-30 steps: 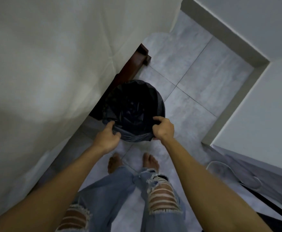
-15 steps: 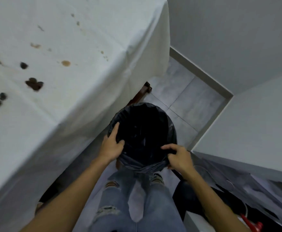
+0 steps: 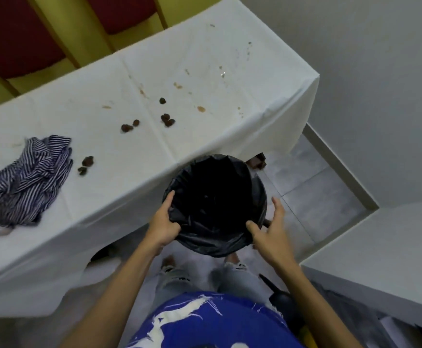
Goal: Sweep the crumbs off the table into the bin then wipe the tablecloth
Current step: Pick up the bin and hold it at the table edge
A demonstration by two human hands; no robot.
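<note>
Black-lined bin [image 3: 215, 197] up at the tablecloth's [image 3: 205, 139] near edge, left hand [image 3: 163, 224] gripping its rim, right hand [image 3: 271, 234] spread loose beside it, crumbs [image 3: 167, 119] all unswept, striped cloth [image 3: 29, 177] idle, wiping to come.

Walls: plain grey-white wall [image 3: 380, 71], grey skirting [image 3: 340, 167] along its foot.
Floor: pale grey tiles [image 3: 317, 197], thin joints.
Right side: white flat-topped unit [image 3: 380, 247] against the corner.
Far side: dark red panels [image 3: 16, 33] between yellow strips [image 3: 79, 28].
Furniture: dark wooden table leg [image 3: 256, 162] standing on the tiles.
Light: soft, even.
</note>
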